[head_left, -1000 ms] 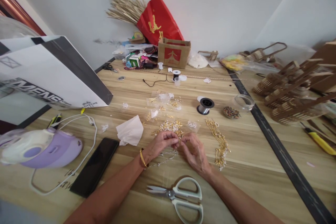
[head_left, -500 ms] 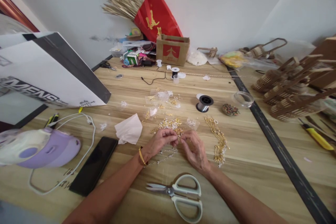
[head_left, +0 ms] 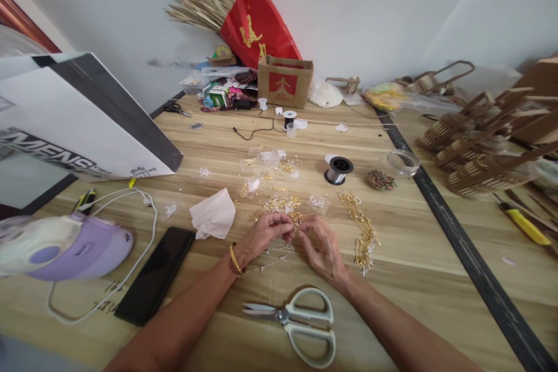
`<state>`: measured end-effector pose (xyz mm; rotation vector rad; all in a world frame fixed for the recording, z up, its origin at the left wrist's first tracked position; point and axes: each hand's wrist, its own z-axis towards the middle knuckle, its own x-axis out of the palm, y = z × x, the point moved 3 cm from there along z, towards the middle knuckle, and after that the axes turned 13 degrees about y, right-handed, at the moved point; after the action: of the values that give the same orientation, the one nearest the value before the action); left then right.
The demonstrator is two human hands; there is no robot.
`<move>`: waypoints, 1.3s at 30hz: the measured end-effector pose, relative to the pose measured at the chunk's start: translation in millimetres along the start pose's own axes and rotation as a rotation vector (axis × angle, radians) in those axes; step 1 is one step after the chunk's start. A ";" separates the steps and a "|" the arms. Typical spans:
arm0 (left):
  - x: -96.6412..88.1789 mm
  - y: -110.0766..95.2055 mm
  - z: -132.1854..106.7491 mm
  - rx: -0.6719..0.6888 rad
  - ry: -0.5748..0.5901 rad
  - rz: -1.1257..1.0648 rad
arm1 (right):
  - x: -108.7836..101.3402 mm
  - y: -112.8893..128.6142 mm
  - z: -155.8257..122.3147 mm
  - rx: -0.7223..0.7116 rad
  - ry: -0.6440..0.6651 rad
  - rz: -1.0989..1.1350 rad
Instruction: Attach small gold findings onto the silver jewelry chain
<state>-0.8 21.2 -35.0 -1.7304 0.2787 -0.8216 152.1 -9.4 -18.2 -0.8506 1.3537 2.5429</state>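
My left hand [head_left: 271, 235] has thumb and fingers pinched together; a thin silver chain [head_left: 279, 253] hangs beneath it and trails toward the gold bracelet on that wrist. Fingertip to fingertip, my right hand [head_left: 320, 245] also pinches, almost touching the left. Whatever lies between the fingertips is too small to make out. Just beyond them is a pile of gold and silver beads and charms [head_left: 281, 204]. Right of my right hand lies a bundle of gold chains [head_left: 361, 229]. White-handled scissors [head_left: 305, 319] rest on the table between my forearms, blades to the left.
A black phone [head_left: 157, 276], a tissue [head_left: 213, 214] and a purple-white device [head_left: 82, 247] with a white cable are on the left. Farther back stand a wire spool [head_left: 338, 170], a bead heap [head_left: 381, 180] and a round clear dish [head_left: 403, 163]. Small wooden baskets [head_left: 479, 145] crowd the right.
Both hands keep almost the same pinched pose at the same spot. The whole view has shifted very slightly; nothing on the table has visibly moved.
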 end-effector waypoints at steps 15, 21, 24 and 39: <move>2.1 -2.3 -0.2 -0.002 -0.005 -0.002 | -0.2 -0.5 0.6 -0.009 0.013 -0.015; 1.0 -1.2 0.1 -0.005 -0.006 -0.020 | -0.5 0.6 1.4 -0.011 0.012 -0.013; 0.6 0.0 0.4 -0.005 -0.002 -0.032 | -0.9 1.7 2.1 -0.018 0.007 -0.017; 1.7 -1.7 -0.4 -0.001 0.002 0.013 | 0.5 -1.0 0.4 -0.002 0.018 0.000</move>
<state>-0.2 20.5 -32.7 -1.7275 0.2917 -0.8139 151.9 -8.5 -19.0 -0.8765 1.3565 2.5431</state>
